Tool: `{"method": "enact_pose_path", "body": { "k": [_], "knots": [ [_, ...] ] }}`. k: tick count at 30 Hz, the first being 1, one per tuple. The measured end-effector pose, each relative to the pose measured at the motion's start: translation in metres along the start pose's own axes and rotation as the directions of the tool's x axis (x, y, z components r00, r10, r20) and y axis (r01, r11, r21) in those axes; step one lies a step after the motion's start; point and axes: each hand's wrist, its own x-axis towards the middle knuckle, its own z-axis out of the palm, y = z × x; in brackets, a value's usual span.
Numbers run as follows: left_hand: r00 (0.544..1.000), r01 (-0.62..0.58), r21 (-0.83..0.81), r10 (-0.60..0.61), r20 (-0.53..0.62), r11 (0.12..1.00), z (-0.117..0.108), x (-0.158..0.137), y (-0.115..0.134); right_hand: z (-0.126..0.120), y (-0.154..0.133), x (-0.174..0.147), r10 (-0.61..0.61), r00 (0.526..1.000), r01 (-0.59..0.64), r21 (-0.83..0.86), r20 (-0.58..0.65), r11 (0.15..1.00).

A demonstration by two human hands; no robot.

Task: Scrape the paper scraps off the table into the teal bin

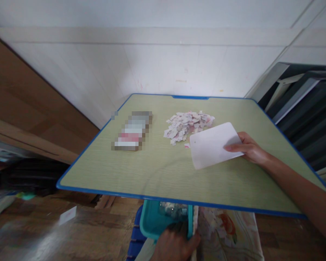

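Observation:
In my right hand point(247, 146) is a thin white card point(216, 145) with rounded corners and a small hole near one corner, pinched at its right edge with the thumb on top. The card is over the table, just in front of a heap of small torn paper pieces point(186, 125), whitish with pink marks. My left hand point(176, 244) is low, below the table's front edge, closed at the near right rim of a teal plastic basket point(149, 230). Its fingers go inside the basket into shadow and its thumb lies outside. Clear, shiny items point(172, 210) sit at the back of the basket.
The greenish table point(157, 177) has a blue edge and stands against a white wall point(163, 65). A blurred-out oblong item point(133, 132) lies at its left. Beneath are a blue stool point(134, 233) and a patterned cloth point(241, 232) with paper scraps. A paper piece point(67, 215) is at lower left.

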Motion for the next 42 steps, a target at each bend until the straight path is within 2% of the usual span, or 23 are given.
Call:
{"method": "enact_pose_path", "body": {
  "k": [9,16,21,27,35,37,42],
  "knots": [
    [0.999,0.000,0.024,0.001,-0.048,1.000,0.001,0.000,0.001,-0.006,-0.003,-0.003,0.015,0.994,-0.011,-0.038,0.104,0.999],
    [1.000,0.005,0.015,-0.004,-0.021,1.000,-0.001,0.000,0.001,-0.007,-0.004,-0.006,-0.011,0.992,0.016,-0.041,0.126,0.999],
    [1.000,0.000,0.018,0.001,-0.021,1.000,0.001,0.000,0.001,-0.005,-0.003,-0.006,0.017,0.972,0.012,-0.124,0.233,0.992],
    [0.999,-0.015,0.027,0.016,-0.028,1.000,-0.004,0.001,0.001,-0.011,-0.003,-0.004,0.037,0.953,-0.001,-0.122,0.299,0.993],
    [0.999,-0.010,0.020,0.011,-0.040,1.000,0.001,0.000,0.001,-0.026,-0.005,-0.007,0.077,0.887,-0.042,-0.088,0.455,0.995],
    [0.999,-0.007,0.031,0.009,-0.049,0.999,0.002,0.000,0.000,-0.029,-0.002,-0.006,0.061,0.884,-0.045,-0.046,0.464,0.998],
    [0.998,-0.016,0.039,0.018,-0.056,0.999,-0.002,0.002,-0.001,-0.035,0.004,-0.003,0.022,0.920,-0.040,0.039,0.391,0.998]
  ]
}}
